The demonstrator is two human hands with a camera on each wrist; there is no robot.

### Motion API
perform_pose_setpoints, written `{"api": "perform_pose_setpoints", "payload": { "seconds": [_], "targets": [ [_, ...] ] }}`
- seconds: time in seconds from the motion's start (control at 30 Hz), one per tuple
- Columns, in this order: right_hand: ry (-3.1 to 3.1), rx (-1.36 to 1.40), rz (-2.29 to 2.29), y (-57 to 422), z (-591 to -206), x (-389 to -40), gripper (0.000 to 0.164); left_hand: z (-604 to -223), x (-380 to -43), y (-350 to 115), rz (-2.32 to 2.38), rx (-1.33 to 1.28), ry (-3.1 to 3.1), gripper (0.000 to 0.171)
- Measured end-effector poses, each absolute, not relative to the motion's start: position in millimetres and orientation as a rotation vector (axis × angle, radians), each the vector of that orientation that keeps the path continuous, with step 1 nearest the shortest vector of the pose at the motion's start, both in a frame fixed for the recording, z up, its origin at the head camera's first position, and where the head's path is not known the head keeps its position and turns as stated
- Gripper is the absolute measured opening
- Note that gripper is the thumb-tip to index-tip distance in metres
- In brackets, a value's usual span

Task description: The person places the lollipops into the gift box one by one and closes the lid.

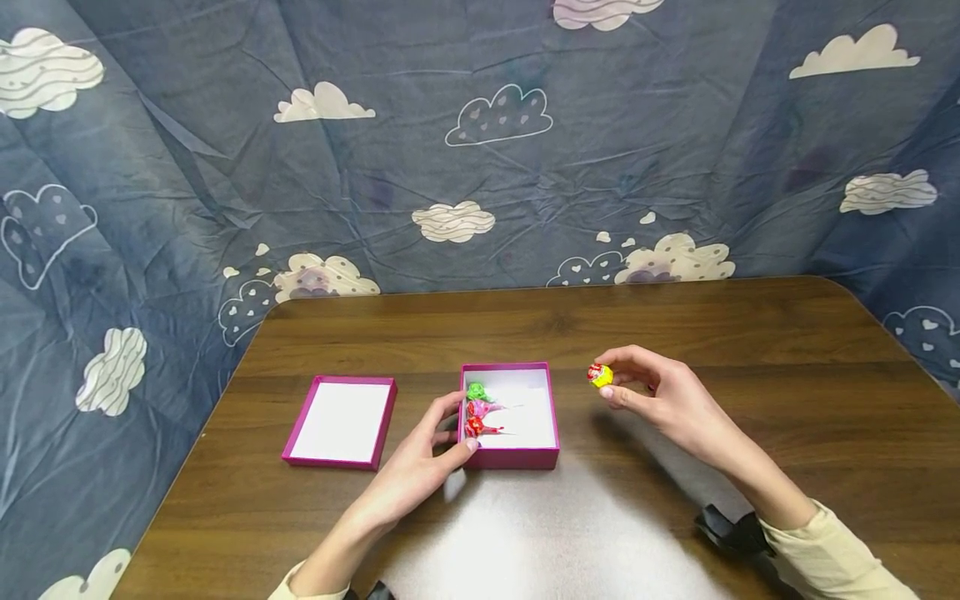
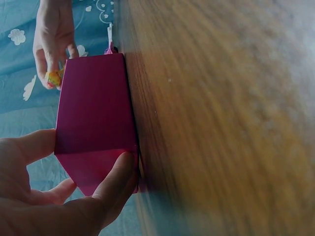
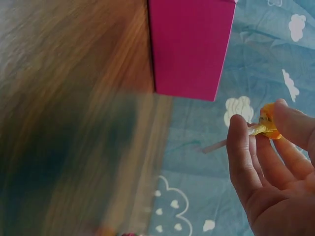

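Note:
My left hand point(image 1: 422, 462) holds an uncovered magenta box point(image 1: 517, 459) by its left side, thumb at the near left corner and fingers along the left wall. Inside, against that wall, lie a green lollipop point(image 1: 476, 391), a pink lollipop point(image 1: 477, 407) and a red lollipop point(image 1: 475, 427), sticks pointing right. To the right of the box, my right hand point(image 1: 671, 400) pinches a yellow-and-red wrapped lollipop point(image 1: 601, 376) above the table. In the right wrist view this lollipop's white stick point(image 3: 215, 146) sticks out past the fingers.
A magenta lid point(image 1: 337, 422) with a white inside lies face up left of the box on the brown wooden table point(image 1: 585, 325). Beyond the box, the left wrist view shows a small pink thing point(image 2: 109, 50) with a white stick. A cloud-patterned cloth point(image 1: 420, 167) hangs behind.

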State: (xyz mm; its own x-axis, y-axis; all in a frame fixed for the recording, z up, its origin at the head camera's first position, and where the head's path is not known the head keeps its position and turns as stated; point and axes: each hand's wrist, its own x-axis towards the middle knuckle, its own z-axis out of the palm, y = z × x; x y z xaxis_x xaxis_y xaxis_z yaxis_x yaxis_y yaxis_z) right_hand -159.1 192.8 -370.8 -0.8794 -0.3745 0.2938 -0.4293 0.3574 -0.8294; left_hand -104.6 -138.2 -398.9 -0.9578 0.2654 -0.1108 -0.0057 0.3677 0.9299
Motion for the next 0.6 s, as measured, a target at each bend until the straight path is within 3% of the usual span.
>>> {"api": "perform_pose_setpoints", "payload": {
  "seconds": [0.6],
  "targets": [
    [-2.509, 0.807, 1.702, 152.7, -359.5, -162.1, 0.027, -399.9, -105.4, -138.6, 1.636, 0.235, 2.374, 0.062]
  ]
}}
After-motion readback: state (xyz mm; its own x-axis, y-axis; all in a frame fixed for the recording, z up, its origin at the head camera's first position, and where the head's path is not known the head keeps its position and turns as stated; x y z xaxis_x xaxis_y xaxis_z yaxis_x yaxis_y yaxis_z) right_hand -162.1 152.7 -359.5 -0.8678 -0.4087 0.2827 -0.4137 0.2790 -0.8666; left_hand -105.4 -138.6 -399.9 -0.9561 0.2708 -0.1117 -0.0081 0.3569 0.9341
